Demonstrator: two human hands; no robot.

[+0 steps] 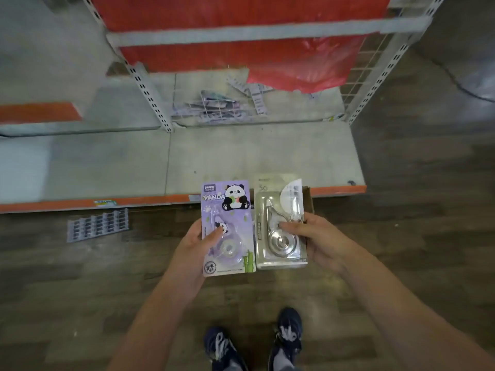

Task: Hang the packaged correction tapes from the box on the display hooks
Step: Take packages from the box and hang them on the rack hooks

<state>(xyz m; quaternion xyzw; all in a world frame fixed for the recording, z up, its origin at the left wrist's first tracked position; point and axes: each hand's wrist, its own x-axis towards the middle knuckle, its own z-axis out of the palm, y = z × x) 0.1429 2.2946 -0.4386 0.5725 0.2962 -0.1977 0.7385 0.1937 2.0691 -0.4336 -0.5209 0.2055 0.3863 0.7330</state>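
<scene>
Hanging looks barely begun: the left hand (197,245) grasps a purple panda-print carded correction tape (227,228) and the right hand (312,236) a pale clear-blister correction tape (280,223), both packs held above the brown cardboard box (308,200) on the floor by the shelf's orange front edge, neither yet on a hook

The packaged correction tape (227,228) in the left hand (194,245) is lilac, printed with a black-and-white panda, white "PANDA" lettering and green bamboo stalks. The pack (280,223) in the right hand (312,236) is pale grey-white with a clear, silvery blister. Beyond both hands, the shelf (267,156) is grey with an orange front edge, backed by a red sheet (241,12). Below the hands, the 2 shoes (288,336) are dark navy with white laces, on a dark brown wood-grain floor (80,290).
</scene>
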